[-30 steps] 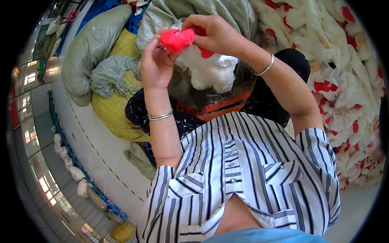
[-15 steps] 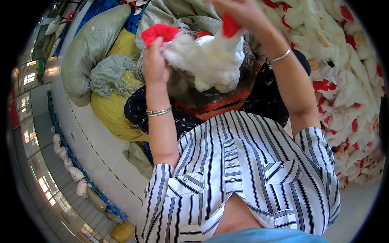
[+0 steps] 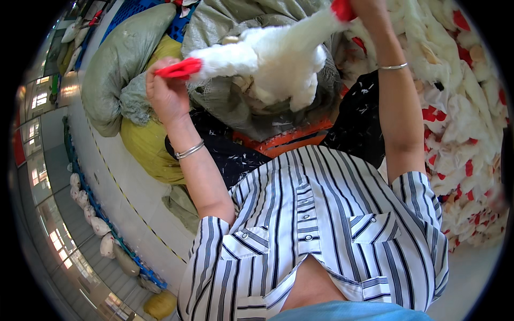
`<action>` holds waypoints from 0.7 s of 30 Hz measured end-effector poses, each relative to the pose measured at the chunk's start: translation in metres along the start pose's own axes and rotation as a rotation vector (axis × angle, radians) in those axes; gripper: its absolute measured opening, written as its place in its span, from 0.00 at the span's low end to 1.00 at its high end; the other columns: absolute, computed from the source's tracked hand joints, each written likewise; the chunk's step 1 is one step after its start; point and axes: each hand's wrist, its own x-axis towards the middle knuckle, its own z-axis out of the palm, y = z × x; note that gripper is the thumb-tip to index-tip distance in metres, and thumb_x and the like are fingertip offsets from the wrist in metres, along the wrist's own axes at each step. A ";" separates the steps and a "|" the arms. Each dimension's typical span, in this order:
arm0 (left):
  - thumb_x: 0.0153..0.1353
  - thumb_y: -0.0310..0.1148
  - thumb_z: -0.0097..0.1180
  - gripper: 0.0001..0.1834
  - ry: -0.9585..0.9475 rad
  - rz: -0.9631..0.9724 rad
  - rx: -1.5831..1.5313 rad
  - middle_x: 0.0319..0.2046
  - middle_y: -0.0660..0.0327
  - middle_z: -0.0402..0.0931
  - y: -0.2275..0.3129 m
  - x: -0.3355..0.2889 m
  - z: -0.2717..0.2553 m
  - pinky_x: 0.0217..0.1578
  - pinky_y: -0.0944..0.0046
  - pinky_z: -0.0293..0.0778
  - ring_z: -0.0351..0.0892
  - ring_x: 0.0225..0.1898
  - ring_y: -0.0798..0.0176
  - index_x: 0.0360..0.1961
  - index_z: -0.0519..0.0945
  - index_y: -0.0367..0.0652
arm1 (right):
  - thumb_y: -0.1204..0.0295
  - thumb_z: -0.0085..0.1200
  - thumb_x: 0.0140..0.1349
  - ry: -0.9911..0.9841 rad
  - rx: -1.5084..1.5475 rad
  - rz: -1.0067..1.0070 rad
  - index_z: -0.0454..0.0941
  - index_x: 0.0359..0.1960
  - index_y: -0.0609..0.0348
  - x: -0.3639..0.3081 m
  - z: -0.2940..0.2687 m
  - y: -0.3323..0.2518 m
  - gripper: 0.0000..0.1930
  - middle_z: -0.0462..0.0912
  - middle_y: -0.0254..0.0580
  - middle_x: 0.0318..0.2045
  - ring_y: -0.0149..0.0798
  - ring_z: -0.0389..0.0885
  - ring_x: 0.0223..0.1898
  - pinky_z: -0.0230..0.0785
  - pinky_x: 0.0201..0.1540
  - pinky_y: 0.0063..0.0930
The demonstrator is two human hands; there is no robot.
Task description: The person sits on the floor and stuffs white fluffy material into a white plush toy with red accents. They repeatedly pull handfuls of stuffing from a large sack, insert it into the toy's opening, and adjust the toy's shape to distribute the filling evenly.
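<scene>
Between my hands stretches a white, fluffy plush toy skin (image 3: 284, 53) with red fabric ends. My left hand (image 3: 167, 91) is closed on one red end, pinched between thumb and fingers. At the upper edge of the view, my right hand (image 3: 369, 12) grips the other red end; its fingers are partly cut off by the frame. The white body hangs down in the middle, over a grey-green woven sack (image 3: 222, 88) between my legs.
A large heap of white plush pieces with red parts (image 3: 455, 117) fills the right side. On the left stand a stuffed grey-green sack (image 3: 120, 64) and a yellow sack (image 3: 147, 144). Something orange (image 3: 289, 140) lies under the middle sack. White bags (image 3: 101, 230) line the far-left floor.
My hands have moved apart, the left one leftward and the right one rightward. The plush skin is now pulled out wide and sits slightly higher. Both hands keep hold of its red ends.
</scene>
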 end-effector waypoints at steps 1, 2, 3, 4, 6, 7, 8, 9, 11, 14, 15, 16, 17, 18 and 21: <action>0.67 0.26 0.49 0.06 -0.093 0.024 0.021 0.41 0.55 0.79 0.002 -0.002 0.007 0.48 0.62 0.75 0.78 0.42 0.62 0.40 0.78 0.37 | 0.71 0.53 0.65 -0.133 -0.026 -0.090 0.78 0.32 0.62 -0.011 0.018 -0.002 0.07 0.73 0.25 0.22 0.21 0.68 0.23 0.62 0.25 0.18; 0.66 0.25 0.50 0.07 -0.091 -0.016 0.044 0.41 0.55 0.79 -0.001 -0.002 0.014 0.48 0.63 0.75 0.79 0.42 0.63 0.42 0.78 0.36 | 0.72 0.54 0.65 -0.267 0.006 0.057 0.78 0.32 0.63 -0.027 0.031 -0.017 0.07 0.73 0.25 0.21 0.21 0.68 0.23 0.63 0.25 0.18; 0.66 0.25 0.50 0.08 -0.093 -0.059 0.067 0.41 0.55 0.79 -0.006 -0.003 0.020 0.48 0.64 0.75 0.79 0.42 0.64 0.44 0.78 0.36 | 0.71 0.54 0.65 -0.351 0.040 0.082 0.78 0.33 0.64 -0.039 0.044 -0.029 0.08 0.74 0.26 0.22 0.21 0.70 0.23 0.64 0.25 0.19; 0.66 0.24 0.50 0.09 -0.093 -0.103 0.095 0.42 0.56 0.80 -0.007 -0.004 0.028 0.48 0.66 0.75 0.79 0.43 0.65 0.45 0.79 0.35 | 0.71 0.54 0.65 -0.504 0.068 0.114 0.78 0.33 0.66 -0.048 0.051 -0.037 0.08 0.76 0.28 0.22 0.22 0.71 0.23 0.65 0.26 0.19; 0.67 0.24 0.52 0.11 -0.089 -0.137 0.096 0.42 0.58 0.80 -0.013 -0.007 0.044 0.48 0.69 0.74 0.79 0.43 0.69 0.49 0.79 0.35 | 0.68 0.56 0.67 -0.590 -0.071 -0.174 0.80 0.40 0.65 -0.066 0.066 -0.030 0.10 0.83 0.35 0.32 0.23 0.79 0.38 0.72 0.42 0.19; 0.67 0.24 0.52 0.11 -0.079 -0.145 0.106 0.42 0.59 0.80 -0.015 -0.010 0.049 0.48 0.70 0.74 0.79 0.43 0.69 0.48 0.79 0.35 | 0.69 0.57 0.66 -0.629 -0.027 -0.174 0.80 0.38 0.66 -0.074 0.072 -0.034 0.10 0.83 0.36 0.31 0.24 0.79 0.36 0.72 0.39 0.20; 0.67 0.25 0.52 0.11 -0.071 -0.153 0.115 0.42 0.59 0.80 -0.017 -0.011 0.053 0.47 0.70 0.74 0.79 0.42 0.70 0.48 0.79 0.35 | 0.70 0.58 0.65 -0.666 0.016 -0.175 0.80 0.37 0.66 -0.082 0.077 -0.042 0.09 0.83 0.37 0.31 0.25 0.79 0.34 0.72 0.36 0.21; 0.67 0.25 0.52 0.11 -0.058 -0.159 0.108 0.42 0.61 0.80 -0.021 -0.011 0.054 0.47 0.72 0.74 0.78 0.42 0.71 0.48 0.79 0.35 | 0.71 0.58 0.62 -0.650 0.025 -0.268 0.81 0.37 0.65 -0.085 0.080 -0.045 0.08 0.83 0.39 0.29 0.29 0.79 0.30 0.73 0.35 0.23; 0.67 0.25 0.52 0.11 -0.021 -0.163 0.116 0.42 0.61 0.80 -0.022 -0.012 0.057 0.46 0.72 0.74 0.79 0.41 0.71 0.48 0.79 0.35 | 0.73 0.58 0.59 -0.641 0.012 -0.357 0.83 0.36 0.63 -0.089 0.084 -0.052 0.07 0.83 0.43 0.28 0.38 0.80 0.27 0.74 0.33 0.28; 0.67 0.24 0.51 0.11 0.004 -0.161 0.127 0.41 0.60 0.80 -0.021 -0.012 0.066 0.44 0.72 0.75 0.79 0.40 0.71 0.48 0.78 0.34 | 0.74 0.58 0.58 -0.643 0.009 -0.406 0.83 0.35 0.63 -0.091 0.093 -0.044 0.07 0.82 0.45 0.28 0.42 0.81 0.27 0.73 0.33 0.31; 0.67 0.24 0.51 0.11 0.007 -0.159 0.130 0.41 0.60 0.81 -0.021 -0.012 0.069 0.43 0.72 0.76 0.80 0.39 0.71 0.48 0.78 0.34 | 0.74 0.57 0.58 -0.623 0.000 -0.407 0.84 0.35 0.63 -0.092 0.095 -0.044 0.07 0.82 0.47 0.28 0.46 0.80 0.27 0.73 0.33 0.34; 0.67 0.24 0.51 0.11 0.016 -0.160 0.124 0.41 0.60 0.81 -0.022 -0.013 0.069 0.42 0.72 0.76 0.80 0.39 0.71 0.48 0.78 0.34 | 0.75 0.58 0.58 -0.599 -0.028 -0.420 0.83 0.36 0.64 -0.092 0.097 -0.042 0.07 0.81 0.46 0.28 0.44 0.79 0.27 0.72 0.33 0.32; 0.67 0.24 0.51 0.10 0.026 -0.162 0.118 0.41 0.60 0.81 -0.024 -0.013 0.068 0.41 0.72 0.77 0.80 0.38 0.71 0.48 0.78 0.34 | 0.75 0.58 0.59 -0.575 -0.055 -0.434 0.82 0.37 0.64 -0.092 0.099 -0.040 0.07 0.81 0.44 0.28 0.41 0.78 0.27 0.71 0.32 0.30; 0.67 0.24 0.51 0.10 0.035 -0.164 0.113 0.41 0.60 0.81 -0.024 -0.013 0.068 0.40 0.71 0.77 0.80 0.38 0.71 0.48 0.78 0.34 | 0.76 0.58 0.60 -0.551 -0.082 -0.448 0.82 0.39 0.65 -0.093 0.100 -0.038 0.07 0.80 0.43 0.28 0.39 0.77 0.27 0.71 0.32 0.28; 0.67 0.24 0.51 0.10 0.004 -0.186 0.078 0.40 0.60 0.81 -0.027 -0.017 0.075 0.39 0.71 0.78 0.80 0.38 0.71 0.47 0.78 0.34 | 0.75 0.57 0.61 -0.535 -0.122 -0.369 0.82 0.38 0.65 -0.094 0.099 -0.040 0.07 0.81 0.41 0.28 0.35 0.77 0.28 0.71 0.33 0.26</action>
